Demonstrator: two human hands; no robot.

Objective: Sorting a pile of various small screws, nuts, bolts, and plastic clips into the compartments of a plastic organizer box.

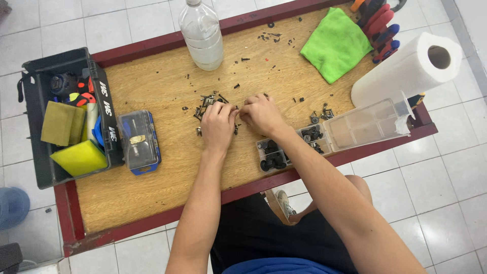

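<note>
Seen from the head camera, a wooden table [167, 167] with a dark red rim carries several containers. At its left edge a black toolbox [38, 109] stands open, holding yellow and olive sponges or pads, a black round item and some red-handled tools. Just beside it lies a small clear-lidded case [139, 142] with a blue base; its contents are too dim to tell. At the near right edge a clear compartment organizer [304, 144] lies with its lid [368, 122] folded open; the left compartments hold black round parts, the next ones small dark metal pieces. A clear plastic bottle [203, 33] stands upright at the far edge. A green cloth [336, 43] lies at the far right, next to red- and blue-handled tools [381, 28], and a paper towel roll [408, 68] lies on its side near the organizer.

Both hands rest on the table's middle, fingertips meeting. The left hand [218, 124] is curled, its fingers pinching at a pile of small dark screws and metal parts [208, 104] just beyond it. The right hand [261, 112] is also curled, fingertips pressed toward the left hand's; what is pinched between them is too small to make out. More screws lie scattered toward the bottle and the organizer.
</note>
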